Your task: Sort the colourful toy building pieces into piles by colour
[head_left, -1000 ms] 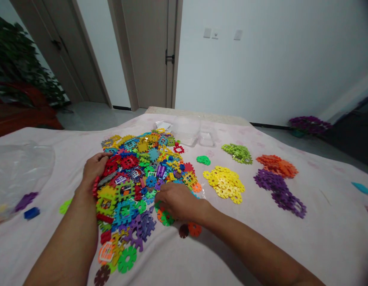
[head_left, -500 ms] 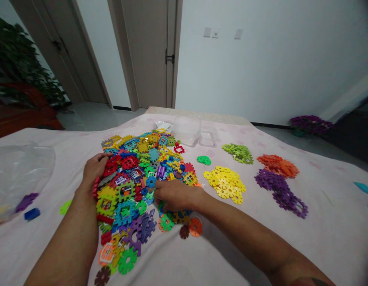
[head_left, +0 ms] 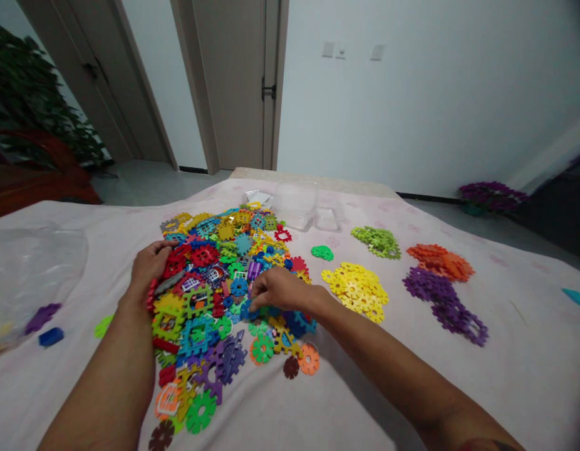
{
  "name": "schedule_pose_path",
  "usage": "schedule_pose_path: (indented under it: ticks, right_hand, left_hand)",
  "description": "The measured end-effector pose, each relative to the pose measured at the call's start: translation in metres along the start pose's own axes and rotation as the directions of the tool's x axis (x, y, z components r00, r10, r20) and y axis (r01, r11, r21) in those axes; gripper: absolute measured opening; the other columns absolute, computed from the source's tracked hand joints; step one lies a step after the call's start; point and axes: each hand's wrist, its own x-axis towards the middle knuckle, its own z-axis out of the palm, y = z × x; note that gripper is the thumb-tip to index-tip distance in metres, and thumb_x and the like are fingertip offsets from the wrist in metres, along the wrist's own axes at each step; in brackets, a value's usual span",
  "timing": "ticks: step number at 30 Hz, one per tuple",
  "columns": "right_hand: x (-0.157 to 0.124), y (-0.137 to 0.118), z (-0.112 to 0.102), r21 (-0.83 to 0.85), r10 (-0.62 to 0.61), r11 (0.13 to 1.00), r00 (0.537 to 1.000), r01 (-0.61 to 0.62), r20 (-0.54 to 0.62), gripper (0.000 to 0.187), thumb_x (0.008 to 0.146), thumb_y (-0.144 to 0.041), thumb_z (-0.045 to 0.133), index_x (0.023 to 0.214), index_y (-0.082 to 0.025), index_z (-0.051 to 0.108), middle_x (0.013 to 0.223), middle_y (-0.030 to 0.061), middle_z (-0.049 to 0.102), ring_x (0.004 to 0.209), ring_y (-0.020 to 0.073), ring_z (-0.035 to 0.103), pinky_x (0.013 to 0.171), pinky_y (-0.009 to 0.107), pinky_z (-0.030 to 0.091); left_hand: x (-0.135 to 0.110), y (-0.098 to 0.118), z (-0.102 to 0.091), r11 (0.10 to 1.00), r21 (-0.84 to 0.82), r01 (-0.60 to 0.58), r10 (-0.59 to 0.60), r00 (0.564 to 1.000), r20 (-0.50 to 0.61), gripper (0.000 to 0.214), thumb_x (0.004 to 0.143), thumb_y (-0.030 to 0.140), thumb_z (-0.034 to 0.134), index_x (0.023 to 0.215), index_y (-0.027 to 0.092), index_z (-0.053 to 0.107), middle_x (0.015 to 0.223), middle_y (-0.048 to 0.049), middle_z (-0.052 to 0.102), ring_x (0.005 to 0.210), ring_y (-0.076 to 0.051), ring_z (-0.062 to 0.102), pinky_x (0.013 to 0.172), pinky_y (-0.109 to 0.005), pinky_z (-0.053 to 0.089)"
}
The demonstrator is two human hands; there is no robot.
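A mixed heap of colourful plastic building pieces [head_left: 198, 300] lies on the cloth in front of me. Against the heap's left edge rests my left hand [head_left: 148, 268], open, its fingers partly bent toward the red pieces [head_left: 177, 262]; the fingertips are partly hidden. My right hand [head_left: 279, 289] is over the heap's right side, its thumb and fingers pinched low among the blue pieces [head_left: 299, 322]. What sits between those fingertips is too small to make out. Below that hand lie a green snowflake disc [head_left: 262, 348], an orange disc [head_left: 309, 359] and a brown disc [head_left: 291, 367].
Right of the heap lie single-colour piles: yellow discs [head_left: 358, 291], dark green discs [head_left: 322, 252], light green discs [head_left: 377, 242], orange discs [head_left: 440, 262] and purple discs [head_left: 443, 304]. Clear plastic containers [head_left: 295, 207] stand behind. A transparent bag [head_left: 31, 275] lies at left.
My right hand has shifted slightly up and right, its fingers drawn closer together, uncovering blue and green pieces beneath. My left hand has stayed in place.
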Motion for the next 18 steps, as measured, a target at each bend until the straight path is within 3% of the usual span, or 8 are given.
schedule_pose_path:
  ticks: [3,6,10,13,15,18]
  right_hand:
    - [0.001,0.01,-0.002,0.054,0.086,0.995,0.984,-0.079,-0.159,0.015,0.076,-0.032,0.084,0.071,-0.02,0.077,0.06,-0.0048,0.066,0.058,0.01,0.056,0.056,0.022,0.034]
    - [-0.001,0.03,-0.012,0.063,0.166,0.986,0.926,-0.154,-0.338,0.022,0.08,-0.037,0.079,0.069,-0.018,0.078,0.059,-0.0024,0.066,0.057,0.0111,0.056,0.055,0.023,0.034]
    - [-0.012,0.07,-0.037,0.098,0.315,0.943,0.753,-0.318,-0.577,0.023,0.084,-0.039,0.075,0.077,-0.017,0.079,0.069,0.0012,0.073,0.064,0.0144,0.063,0.059,0.024,0.04]
    - [-0.027,0.092,-0.054,0.081,0.392,0.889,0.657,-0.45,-0.644,0.024,0.088,-0.037,0.071,0.085,-0.015,0.079,0.079,0.0065,0.076,0.072,0.0191,0.068,0.068,0.027,0.047]
    - [-0.041,0.093,-0.057,0.024,0.353,0.891,0.657,-0.454,-0.667,0.025,0.088,-0.035,0.071,0.098,-0.013,0.078,0.097,0.0122,0.077,0.086,0.0235,0.071,0.078,0.032,0.051]
    - [-0.067,0.075,-0.042,-0.144,0.093,0.961,0.77,-0.234,-0.631,0.044,0.091,-0.04,0.07,0.129,-0.018,0.068,0.129,0.015,0.069,0.116,0.0276,0.065,0.1,0.042,0.05]
  left_hand:
    - [0.001,0.0,-0.001,0.999,-0.032,0.024,-0.024,1.0,0.008,0.045,0.09,0.042,0.054,0.127,0.025,0.072,0.106,-0.0022,0.077,0.079,-0.017,0.064,0.068,-0.026,0.046]
    - [0.002,-0.002,0.0,0.998,-0.05,0.026,-0.026,1.0,0.003,0.043,0.088,0.04,0.056,0.125,0.025,0.074,0.108,-0.0026,0.077,0.085,-0.018,0.064,0.071,-0.027,0.046]
    - [-0.003,0.0,0.001,0.997,-0.083,-0.009,0.008,1.0,-0.014,0.044,0.091,0.041,0.053,0.124,0.021,0.073,0.115,-0.0038,0.075,0.094,-0.02,0.064,0.083,-0.029,0.049]
    - [-0.01,0.008,-0.002,0.986,-0.136,-0.094,0.093,0.996,-0.02,0.054,0.098,0.047,0.039,0.131,0.013,0.067,0.127,-0.0072,0.072,0.108,-0.02,0.063,0.098,-0.032,0.048]
    - [-0.014,0.014,-0.009,0.971,-0.173,-0.168,0.169,0.986,-0.009,0.063,0.102,0.049,0.028,0.134,0.009,0.064,0.134,-0.0092,0.068,0.119,-0.02,0.06,0.107,-0.032,0.044]
    - [-0.026,0.021,-0.025,0.938,-0.142,-0.316,0.322,0.946,0.026,0.071,0.101,0.059,0.024,0.138,0.013,0.062,0.144,-0.01,0.062,0.132,-0.024,0.054,0.115,-0.035,0.039]
